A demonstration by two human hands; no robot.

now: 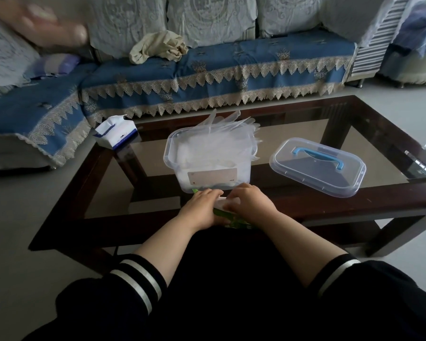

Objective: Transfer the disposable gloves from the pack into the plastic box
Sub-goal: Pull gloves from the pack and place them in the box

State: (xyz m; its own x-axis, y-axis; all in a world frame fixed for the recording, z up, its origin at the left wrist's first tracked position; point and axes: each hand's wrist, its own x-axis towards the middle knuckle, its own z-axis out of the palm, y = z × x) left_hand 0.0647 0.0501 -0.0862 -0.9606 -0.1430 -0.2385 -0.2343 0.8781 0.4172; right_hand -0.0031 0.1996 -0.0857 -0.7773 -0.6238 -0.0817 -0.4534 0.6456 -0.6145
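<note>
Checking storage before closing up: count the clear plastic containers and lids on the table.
2: the open plastic box stuffed with gloves at the table's middle, and its lid lying flat to the right, apart from it.

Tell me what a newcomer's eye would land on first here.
First, the clear plastic box in the middle of the glass table, with clear gloves sticking up out of it. To its right lies the lid with a blue handle. Just in front of the box, the left hand and right hand work together on a green pack at the table's near edge.
</note>
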